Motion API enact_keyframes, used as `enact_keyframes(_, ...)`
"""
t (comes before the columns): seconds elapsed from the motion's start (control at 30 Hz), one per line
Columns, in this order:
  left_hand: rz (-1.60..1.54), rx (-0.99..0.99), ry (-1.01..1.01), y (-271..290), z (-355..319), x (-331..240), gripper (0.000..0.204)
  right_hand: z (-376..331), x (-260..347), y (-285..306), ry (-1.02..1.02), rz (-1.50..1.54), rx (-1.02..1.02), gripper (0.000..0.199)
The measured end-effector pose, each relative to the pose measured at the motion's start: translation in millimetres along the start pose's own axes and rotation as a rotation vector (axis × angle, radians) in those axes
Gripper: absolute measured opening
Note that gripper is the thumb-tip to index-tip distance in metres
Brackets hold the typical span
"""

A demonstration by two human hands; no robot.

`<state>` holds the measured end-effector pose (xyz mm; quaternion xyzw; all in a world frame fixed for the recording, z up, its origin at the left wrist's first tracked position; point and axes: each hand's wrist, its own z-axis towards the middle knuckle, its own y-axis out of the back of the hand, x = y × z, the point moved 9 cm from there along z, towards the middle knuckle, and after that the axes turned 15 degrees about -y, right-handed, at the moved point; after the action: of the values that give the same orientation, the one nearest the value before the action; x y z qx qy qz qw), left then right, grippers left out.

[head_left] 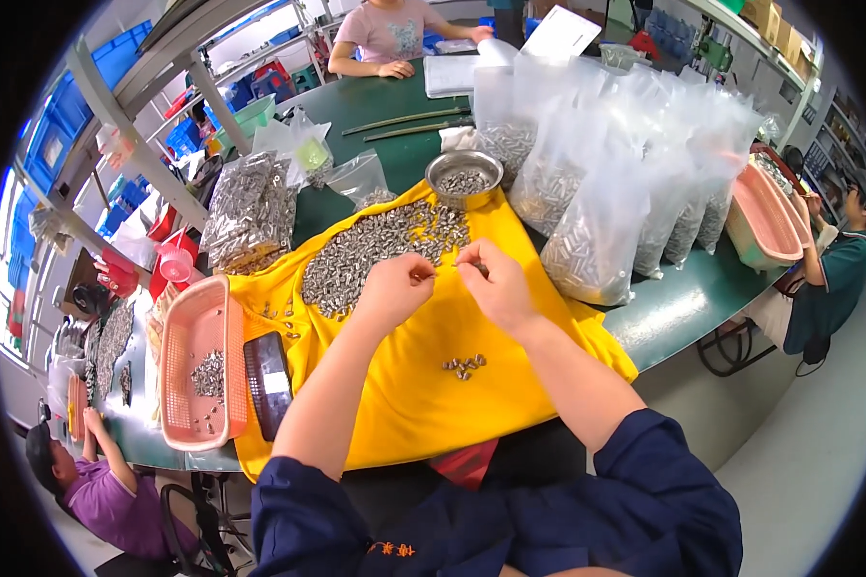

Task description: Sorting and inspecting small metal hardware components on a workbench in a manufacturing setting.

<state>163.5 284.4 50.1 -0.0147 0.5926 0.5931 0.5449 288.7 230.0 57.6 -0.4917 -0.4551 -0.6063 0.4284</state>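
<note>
My left hand [396,291] and my right hand [496,287] are raised close together over a yellow cloth [409,413]. The fingers of each are curled into a pinch; whatever sits between the fingertips is too small or hidden to make out. Just beyond my left hand spreads a wide heap of small silvery metal parts [356,255]. Past it, at the cloth's far end, stands a round steel bowl [465,183] with more such parts inside. Between my forearms, nearer to me, lies a small separate group of metal parts [464,365].
Left of the cloth are a pink plastic basket [239,385] with some parts and a dark tray [267,385]. Filled clear bags [597,236] crowd the right side; another bag [250,207] lies at the left. Other people sit or stand around the green table [683,317].
</note>
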Motion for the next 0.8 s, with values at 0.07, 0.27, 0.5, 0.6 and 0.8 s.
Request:
enact_keyframes(0.07, -0.48, -0.098, 0.149, -6.1, -16.3, 11.0, 0.014, 0.4, 0.2, -4.5, -0.02, -0.029, 0.048, 0.004)
enact_keyframes(0.27, -1.032, -0.261, 0.211, -21.9, -39.5, 12.6, 0.013, -0.9, -0.5, -22.4, -0.092, 0.029, 0.31, 0.006)
enact_keyframes(0.5, -1.041, -0.264, 0.166, -22.4, -44.2, 13.2, 0.013, -6.9, -6.1, -33.4, -0.129, -0.007, 0.337, 0.003)
enact_keyframes(0.6, -1.037, -0.258, 0.146, -23.9, -45.3, 11.2, 0.014, -9.3, -4.4, -32.1, -0.09, -0.034, 0.32, 0.003)
enact_keyframes(0.8, -1.045, -0.276, 0.163, -25.0, -46.1, 11.9, 0.013, -16.3, 11.4, -30.8, 0.074, -0.206, 0.242, 0.005)
